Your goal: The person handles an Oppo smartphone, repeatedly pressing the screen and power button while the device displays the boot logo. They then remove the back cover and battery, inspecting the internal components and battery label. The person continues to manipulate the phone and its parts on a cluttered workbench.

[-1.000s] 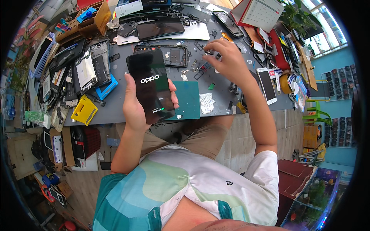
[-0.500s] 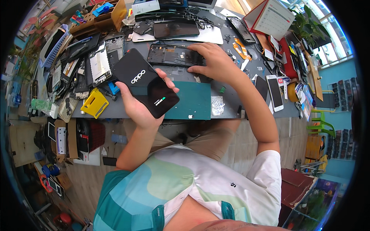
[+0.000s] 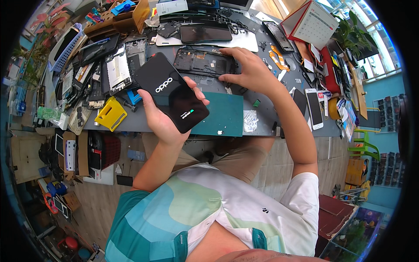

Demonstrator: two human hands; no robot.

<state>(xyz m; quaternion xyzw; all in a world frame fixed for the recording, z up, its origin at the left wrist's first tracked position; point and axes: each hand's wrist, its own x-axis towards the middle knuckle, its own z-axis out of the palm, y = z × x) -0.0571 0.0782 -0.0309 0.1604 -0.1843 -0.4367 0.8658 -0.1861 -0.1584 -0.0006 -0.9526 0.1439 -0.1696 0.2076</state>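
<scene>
My left hand point(image 3: 166, 124) is closed around a black smartphone point(image 3: 172, 94), tilted with its lit screen toward me; a white logo and small green and white marks show on it. The thumb lies along one edge and the fingertips curl over the other. Farther off, my right hand point(image 3: 251, 72) spans the right end of a dark, bare phone frame point(image 3: 198, 61) lying on the table. Thumb and index finger rest at its two long edges, gripping it across its width; the other fingers are partly hidden. A green work mat point(image 3: 224, 115) lies below the frame.
Phone parts and a yellow phone stand point(image 3: 111, 114) crowd the left side. Behind the frame lies another dark phone point(image 3: 206, 33). A white phone point(image 3: 314, 109), orange flex cables point(image 3: 278, 58) and a desk calendar point(image 3: 310, 24) are at right. The table's front edge runs near my lap.
The whole scene has shifted slightly to the right in the picture. Both hands keep about the same hold on the smartphone and the phone frame.
</scene>
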